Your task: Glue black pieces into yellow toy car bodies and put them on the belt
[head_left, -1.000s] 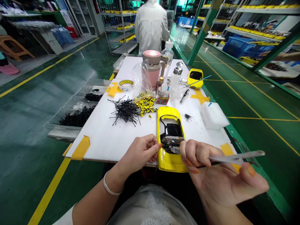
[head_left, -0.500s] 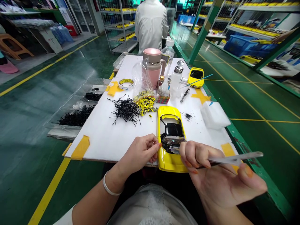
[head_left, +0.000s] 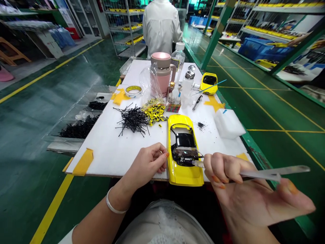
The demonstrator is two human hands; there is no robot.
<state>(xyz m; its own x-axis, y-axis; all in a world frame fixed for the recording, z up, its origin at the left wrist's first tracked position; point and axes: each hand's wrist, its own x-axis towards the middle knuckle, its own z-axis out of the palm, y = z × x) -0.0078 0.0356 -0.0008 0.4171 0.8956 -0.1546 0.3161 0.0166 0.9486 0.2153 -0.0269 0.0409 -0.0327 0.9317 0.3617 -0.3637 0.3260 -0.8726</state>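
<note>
Your right hand [head_left: 243, 189], tight on the long silver metal tweezers [head_left: 256, 174], slid right, tip still working at the yellow toy car [head_left: 184, 171]; your left hand [head_left: 146, 164] stays pinched shut beside it.

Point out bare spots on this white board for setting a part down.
Widest: the near-left corner, between the black sticks, the left hand and the yellow tape. Smaller: between the yellow car and foam block. Crowded around the pink mug.

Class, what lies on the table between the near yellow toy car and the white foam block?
A small heap of black crumbs, between toy car and foam block; the head view shows it.
</note>
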